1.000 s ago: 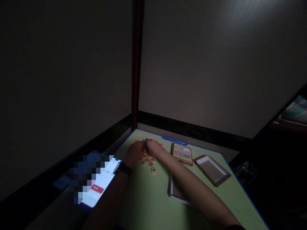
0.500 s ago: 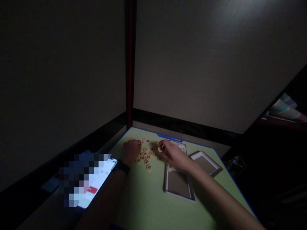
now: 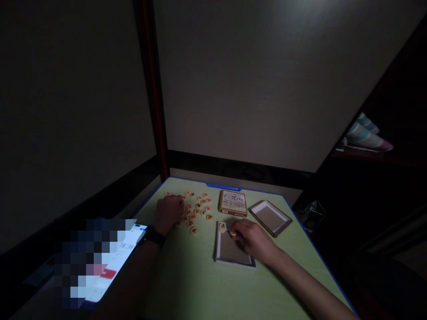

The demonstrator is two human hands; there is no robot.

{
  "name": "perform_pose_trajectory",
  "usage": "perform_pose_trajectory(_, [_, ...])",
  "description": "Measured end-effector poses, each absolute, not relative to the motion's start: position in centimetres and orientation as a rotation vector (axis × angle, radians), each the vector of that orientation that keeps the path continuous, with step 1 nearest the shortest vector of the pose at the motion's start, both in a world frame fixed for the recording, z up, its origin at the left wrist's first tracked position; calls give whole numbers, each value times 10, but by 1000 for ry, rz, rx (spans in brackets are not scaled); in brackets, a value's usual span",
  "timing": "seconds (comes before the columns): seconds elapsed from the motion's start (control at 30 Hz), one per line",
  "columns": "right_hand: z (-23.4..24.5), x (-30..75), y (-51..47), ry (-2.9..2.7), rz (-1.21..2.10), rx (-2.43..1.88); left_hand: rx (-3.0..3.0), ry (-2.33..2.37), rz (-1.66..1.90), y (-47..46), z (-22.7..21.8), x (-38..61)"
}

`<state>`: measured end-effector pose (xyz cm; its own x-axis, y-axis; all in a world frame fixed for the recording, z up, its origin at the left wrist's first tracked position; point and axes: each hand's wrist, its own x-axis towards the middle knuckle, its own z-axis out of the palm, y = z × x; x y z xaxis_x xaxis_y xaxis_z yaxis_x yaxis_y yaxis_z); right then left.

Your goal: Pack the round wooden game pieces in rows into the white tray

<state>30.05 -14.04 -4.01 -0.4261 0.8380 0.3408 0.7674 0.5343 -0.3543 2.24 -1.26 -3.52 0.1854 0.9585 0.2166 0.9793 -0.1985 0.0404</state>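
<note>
My right hand (image 3: pixel 248 240) pinches a xiangqi piece (image 3: pixel 233 233) above the far part of the shallow open box tray (image 3: pixel 218 253). Another xiangqi piece (image 3: pixel 222 227) with a dark character lies in that tray's far left corner. At the left edge of the scattered xiangqi pieces (image 3: pixel 197 211), my left hand (image 3: pixel 170 213) rests low over the table with its fingers curled. Whether anything is inside those fingers is hidden. Red and black characters mark the round, pale pieces, which lie loose on the green table (image 3: pixel 187 271).
A printed box (image 3: pixel 232 202) stands behind the tray, with a second open tray (image 3: pixel 271 217) to its right. A lit phone (image 3: pixel 116 262) lies at the left beside my left forearm. Walls close off the table's back and left.
My right hand has carried the piece from beside the scattered pieces to over the tray, uncovering the printed box. My left hand stays by the pieces. The view has shifted right.
</note>
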Motion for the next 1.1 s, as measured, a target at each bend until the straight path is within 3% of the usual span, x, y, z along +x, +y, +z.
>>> perform_pose_trajectory(1.1, [-54,299,-140,-2202,169,-1327,-2538,-1886,-249,-4,-36,6])
